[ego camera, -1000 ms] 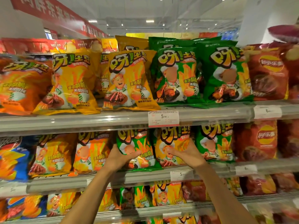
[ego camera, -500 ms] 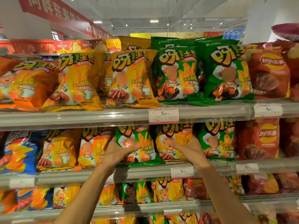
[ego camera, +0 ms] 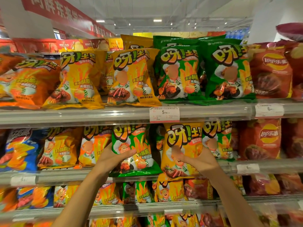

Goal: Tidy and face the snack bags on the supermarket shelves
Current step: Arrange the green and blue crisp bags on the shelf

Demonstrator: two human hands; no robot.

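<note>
Gleaming grey shelf rail, price tag; ceiling lights, red banner

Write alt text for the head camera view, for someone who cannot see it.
A person's left hand grips a green snack bag and the right hand grips a yellow snack bag at the middle shelf of a supermarket display. Rows of yellow, green, orange and red bags fill the shelves around them.

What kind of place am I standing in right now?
Almost certainly a supermarket snack aisle: tiered shelves packed with chip bags, a price tag clipped to the shelf edge, and a red hanging banner under ceiling lights.
</note>
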